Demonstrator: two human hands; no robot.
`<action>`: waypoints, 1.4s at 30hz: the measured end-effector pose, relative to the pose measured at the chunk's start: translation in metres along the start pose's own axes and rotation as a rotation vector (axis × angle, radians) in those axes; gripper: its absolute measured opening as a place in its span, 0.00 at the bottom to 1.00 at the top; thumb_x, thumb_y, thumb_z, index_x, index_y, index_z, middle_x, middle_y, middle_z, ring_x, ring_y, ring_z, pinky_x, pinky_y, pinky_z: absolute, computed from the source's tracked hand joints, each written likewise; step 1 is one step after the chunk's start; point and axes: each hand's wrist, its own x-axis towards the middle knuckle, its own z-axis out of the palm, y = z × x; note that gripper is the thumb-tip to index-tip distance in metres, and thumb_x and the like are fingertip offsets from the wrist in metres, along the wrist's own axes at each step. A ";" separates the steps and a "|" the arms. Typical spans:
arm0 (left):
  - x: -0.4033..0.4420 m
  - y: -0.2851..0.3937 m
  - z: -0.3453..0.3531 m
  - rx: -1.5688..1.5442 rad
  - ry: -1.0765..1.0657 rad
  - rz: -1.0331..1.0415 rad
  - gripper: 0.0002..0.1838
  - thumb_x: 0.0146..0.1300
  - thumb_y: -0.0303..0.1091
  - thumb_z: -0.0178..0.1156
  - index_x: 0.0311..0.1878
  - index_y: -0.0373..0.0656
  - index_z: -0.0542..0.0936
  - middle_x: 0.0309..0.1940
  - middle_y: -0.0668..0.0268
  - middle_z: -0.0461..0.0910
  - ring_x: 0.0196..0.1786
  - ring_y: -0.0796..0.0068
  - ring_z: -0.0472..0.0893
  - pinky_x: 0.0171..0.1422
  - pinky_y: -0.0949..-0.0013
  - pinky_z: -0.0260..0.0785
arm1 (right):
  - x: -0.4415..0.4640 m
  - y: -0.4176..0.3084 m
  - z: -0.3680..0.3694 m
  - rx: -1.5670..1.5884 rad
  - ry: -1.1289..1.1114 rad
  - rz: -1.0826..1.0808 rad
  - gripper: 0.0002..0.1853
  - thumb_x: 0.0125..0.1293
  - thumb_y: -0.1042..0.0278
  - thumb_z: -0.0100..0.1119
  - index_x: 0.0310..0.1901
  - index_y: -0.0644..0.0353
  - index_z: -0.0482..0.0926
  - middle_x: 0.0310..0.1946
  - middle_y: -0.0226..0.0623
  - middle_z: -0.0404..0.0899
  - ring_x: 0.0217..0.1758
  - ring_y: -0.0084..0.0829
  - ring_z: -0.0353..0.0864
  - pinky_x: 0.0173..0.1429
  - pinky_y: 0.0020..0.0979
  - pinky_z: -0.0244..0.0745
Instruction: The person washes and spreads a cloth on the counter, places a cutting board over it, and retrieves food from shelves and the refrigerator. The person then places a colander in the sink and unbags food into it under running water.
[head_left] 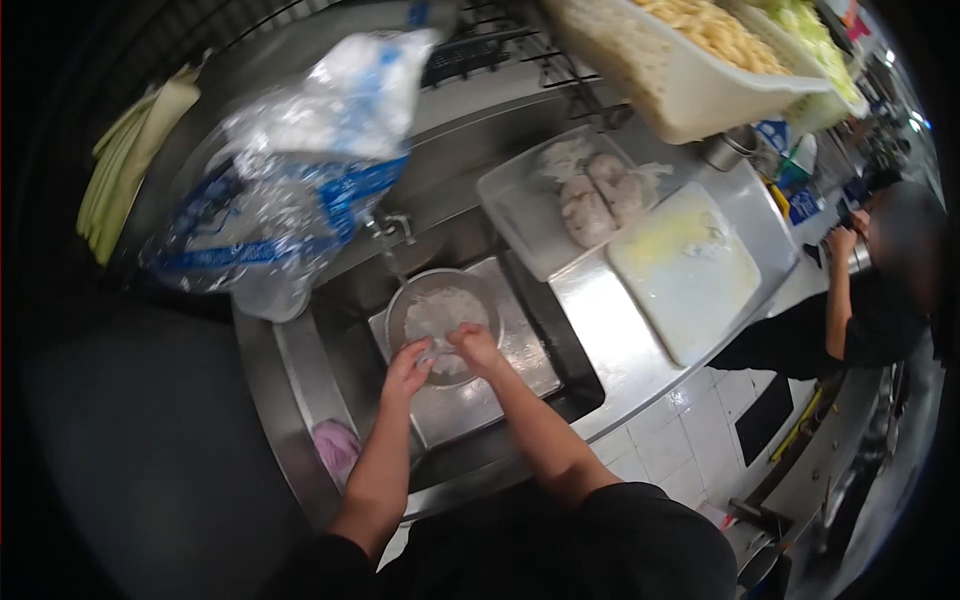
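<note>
A round metal bowl (pixel 398 305) stands in the sink, with pale, whitish pieces (pixel 445 305) in what looks like water. My left hand (pixel 407 370) is at the near left rim of the bowl, its fingers closed on a pale, glossy piece. Over the bowl's near right side, my right hand (pixel 475 347) pinches at the same piece from the other side. The piece is too small and blurred to name. Above the bowl's far left rim is a metal faucet (pixel 392 232), with a stream that seems to run down into it.
The steel sink (pixel 545 330) surrounds the bowl. To the right are a plastic tub (pixel 505 195) with bagged pale lumps (pixel 598 205) and a white cutting board (pixel 690 285). Plastic bags (pixel 290 190), leeks (pixel 135 165) and a pink cloth (pixel 337 447) lie left. A person (pixel 840 300) stands at right.
</note>
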 end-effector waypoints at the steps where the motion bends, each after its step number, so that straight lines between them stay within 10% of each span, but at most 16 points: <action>1: 0.004 -0.005 -0.004 0.106 0.057 0.049 0.19 0.61 0.21 0.59 0.56 0.43 0.73 0.48 0.58 0.79 0.49 0.62 0.81 0.51 0.59 0.76 | 0.008 0.012 -0.009 -0.106 0.057 -0.023 0.12 0.59 0.80 0.61 0.44 0.60 0.73 0.41 0.38 0.77 0.44 0.28 0.77 0.41 0.30 0.74; 6: -0.001 -0.022 0.017 0.299 0.085 0.193 0.22 0.55 0.18 0.60 0.55 0.42 0.73 0.50 0.58 0.79 0.52 0.61 0.81 0.56 0.58 0.75 | -0.004 -0.001 0.013 -0.250 0.283 -0.162 0.17 0.54 0.84 0.56 0.47 0.66 0.72 0.38 0.40 0.77 0.41 0.30 0.78 0.39 0.29 0.73; 12: -0.011 -0.013 0.025 0.075 -0.029 0.183 0.20 0.57 0.16 0.53 0.54 0.40 0.74 0.48 0.58 0.80 0.50 0.59 0.81 0.56 0.58 0.74 | -0.017 -0.027 0.025 0.019 0.002 0.018 0.15 0.60 0.79 0.55 0.50 0.67 0.77 0.37 0.37 0.79 0.35 0.27 0.78 0.39 0.29 0.73; 20: -0.004 -0.009 0.038 0.361 0.124 0.315 0.12 0.72 0.38 0.58 0.52 0.41 0.78 0.46 0.64 0.81 0.47 0.72 0.80 0.51 0.66 0.74 | -0.002 -0.013 0.043 -0.248 0.101 -0.154 0.08 0.63 0.73 0.56 0.43 0.64 0.79 0.29 0.34 0.80 0.29 0.24 0.77 0.32 0.28 0.71; 27: 0.000 0.004 0.051 0.169 0.272 0.298 0.12 0.72 0.36 0.58 0.53 0.40 0.78 0.48 0.63 0.81 0.47 0.72 0.81 0.48 0.66 0.74 | -0.019 -0.025 0.067 -0.535 0.177 -0.051 0.22 0.56 0.78 0.52 0.54 0.70 0.77 0.26 0.37 0.79 0.21 0.26 0.74 0.21 0.29 0.65; 33: 0.000 0.002 0.054 0.278 0.077 0.360 0.14 0.70 0.30 0.59 0.57 0.42 0.77 0.49 0.63 0.81 0.49 0.72 0.81 0.53 0.67 0.74 | -0.007 -0.018 0.044 -0.614 0.197 -0.184 0.27 0.56 0.78 0.53 0.60 0.72 0.72 0.31 0.40 0.81 0.28 0.28 0.79 0.29 0.29 0.72; 35: -0.006 0.002 0.059 0.350 0.073 0.470 0.15 0.69 0.26 0.58 0.58 0.42 0.77 0.49 0.62 0.81 0.49 0.73 0.81 0.54 0.68 0.74 | -0.006 -0.017 0.038 -0.123 0.083 -0.037 0.27 0.56 0.77 0.54 0.61 0.71 0.72 0.42 0.45 0.81 0.39 0.31 0.82 0.39 0.29 0.75; 39: -0.016 0.004 0.070 0.385 -0.005 0.500 0.14 0.68 0.24 0.59 0.57 0.41 0.77 0.48 0.63 0.82 0.47 0.74 0.81 0.52 0.69 0.75 | -0.018 -0.025 0.043 -0.498 0.120 -0.079 0.27 0.58 0.75 0.55 0.62 0.67 0.71 0.51 0.46 0.78 0.51 0.35 0.80 0.52 0.30 0.75; 42: -0.017 0.006 0.064 0.446 0.040 0.508 0.14 0.67 0.28 0.62 0.54 0.39 0.78 0.45 0.62 0.83 0.45 0.72 0.83 0.50 0.69 0.77 | -0.025 -0.044 0.050 -0.855 0.098 -0.610 0.27 0.59 0.74 0.56 0.63 0.64 0.71 0.55 0.42 0.76 0.58 0.34 0.76 0.61 0.31 0.70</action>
